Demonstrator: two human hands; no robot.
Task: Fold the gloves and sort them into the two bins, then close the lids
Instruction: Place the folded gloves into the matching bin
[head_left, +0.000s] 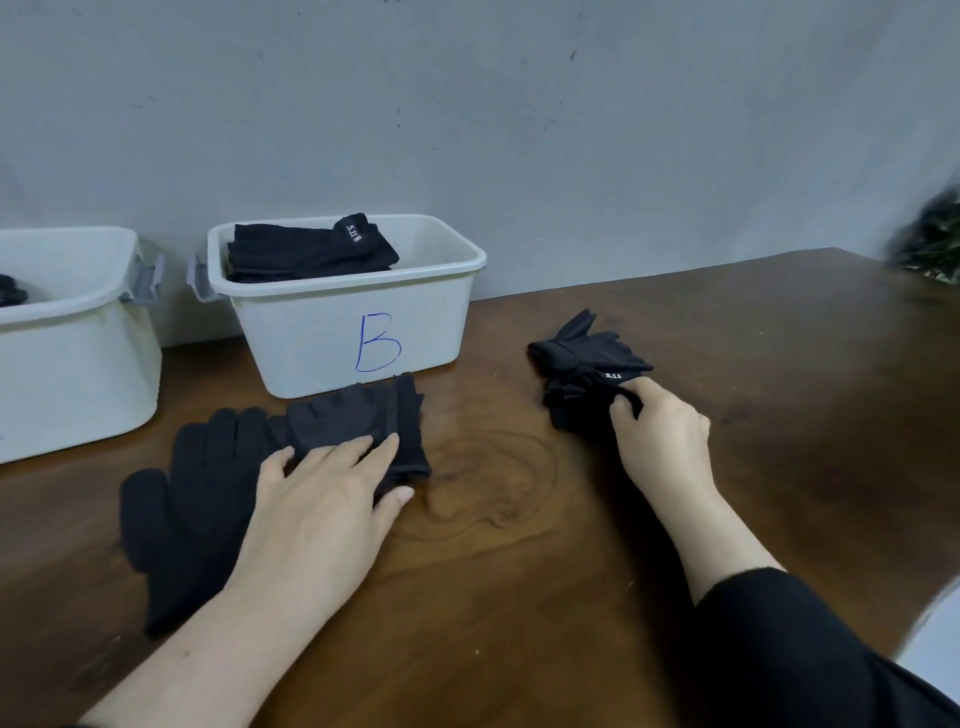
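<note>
Left hand (322, 483) lies flat, pinning the plain black knit gloves (208, 483) for folding, while right hand (662, 426) pinches a bunched black logo glove (582, 358) beside it.

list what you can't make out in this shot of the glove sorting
Head view:
- Left bin: cut off by the left edge; any letter and most contents unseen.
- Bin B: its front wall hides everything under the top folded gloves.
- Dark thing at the right edge: blurred, cut off.
- Lids: none visible.
- Gloves under the left hand: count unclear.

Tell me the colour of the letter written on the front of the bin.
Blue: a handwritten letter B on the white bin, head view.
</note>
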